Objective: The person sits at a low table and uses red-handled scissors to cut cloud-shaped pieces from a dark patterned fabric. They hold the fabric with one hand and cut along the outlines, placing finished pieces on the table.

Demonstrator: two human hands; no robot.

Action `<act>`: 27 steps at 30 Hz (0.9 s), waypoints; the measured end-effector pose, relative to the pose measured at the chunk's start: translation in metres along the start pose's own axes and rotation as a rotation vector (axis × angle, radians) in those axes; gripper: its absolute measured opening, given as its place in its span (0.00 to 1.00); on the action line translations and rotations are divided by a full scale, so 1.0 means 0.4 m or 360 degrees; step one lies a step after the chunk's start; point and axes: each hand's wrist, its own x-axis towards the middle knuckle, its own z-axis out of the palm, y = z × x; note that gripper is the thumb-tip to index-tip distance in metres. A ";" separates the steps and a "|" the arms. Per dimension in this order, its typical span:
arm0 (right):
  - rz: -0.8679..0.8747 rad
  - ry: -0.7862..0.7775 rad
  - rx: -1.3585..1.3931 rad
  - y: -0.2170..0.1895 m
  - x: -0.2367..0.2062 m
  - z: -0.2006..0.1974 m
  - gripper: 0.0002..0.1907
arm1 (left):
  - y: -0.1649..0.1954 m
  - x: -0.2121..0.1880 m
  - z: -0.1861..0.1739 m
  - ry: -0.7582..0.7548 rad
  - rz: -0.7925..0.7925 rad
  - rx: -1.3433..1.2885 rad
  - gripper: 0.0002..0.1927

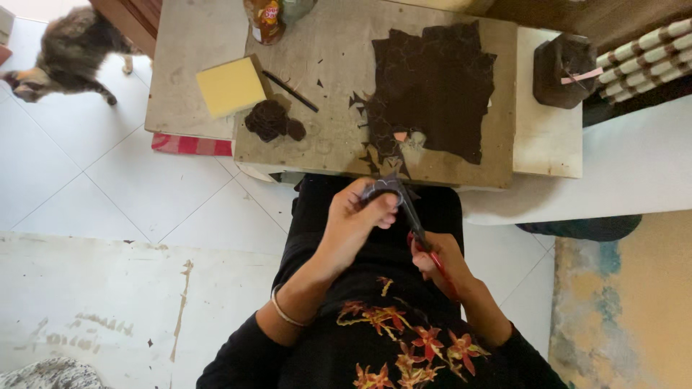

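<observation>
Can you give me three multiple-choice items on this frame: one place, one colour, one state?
1. Where does the yellow sponge block lie?
A. on the wooden board, left of the dark sheet
B. on the floor tiles
C. on the person's lap

2. What colour are the handles of the scissors?
A. blue
B. red
C. green

3. What does the left hand hold?
A. nothing
B. a pencil
C. a small dark cut piece

Answers:
1 A: the block sits on the wooden board, left of the dark brown sheet.
2 B: red handles show at the right hand.
3 C: its fingers pinch the small dark piece at the scissor blades.
</observation>
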 end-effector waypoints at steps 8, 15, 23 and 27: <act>-0.0060 0.0080 -0.0008 0.006 -0.007 -0.012 0.07 | 0.139 -0.034 -0.233 0.1060 0.0639 -0.0184 0.26; -0.0262 -0.0084 0.0035 0.005 -0.002 0.014 0.16 | 0.089 -0.062 -0.003 0.0100 0.0322 -0.0039 0.19; -0.0343 -0.0062 -0.0207 -0.015 -0.033 0.011 0.17 | 0.057 -0.043 0.097 0.0188 0.0282 -0.0168 0.10; -0.0322 -0.0264 0.0014 -0.047 -0.053 0.008 0.27 | 0.056 -0.053 0.100 0.0186 0.0270 -0.0239 0.10</act>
